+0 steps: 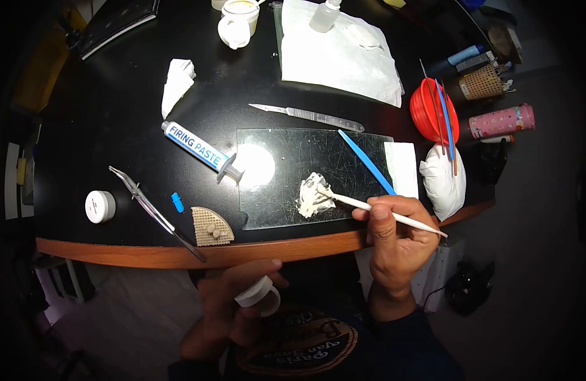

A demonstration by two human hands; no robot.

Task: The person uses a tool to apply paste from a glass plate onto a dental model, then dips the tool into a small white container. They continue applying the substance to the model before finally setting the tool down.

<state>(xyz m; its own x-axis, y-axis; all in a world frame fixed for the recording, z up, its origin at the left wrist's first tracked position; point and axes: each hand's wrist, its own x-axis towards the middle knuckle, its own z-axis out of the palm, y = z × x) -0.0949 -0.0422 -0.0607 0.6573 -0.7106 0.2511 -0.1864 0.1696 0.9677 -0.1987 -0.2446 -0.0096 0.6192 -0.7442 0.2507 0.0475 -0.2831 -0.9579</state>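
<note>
Now | right hand [399,246] pinches white tool [353,202], long axis slanting, tip leftward | left hand [222,300] holds container [254,292]

The stick [347,201] is white, the paste [310,204] cream, the desk [229,89] black, the bowl [425,113] red, the bottle [501,120] patterned pink.

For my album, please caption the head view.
A white tool in the right hand touches pale paste on a glass plate.
</note>
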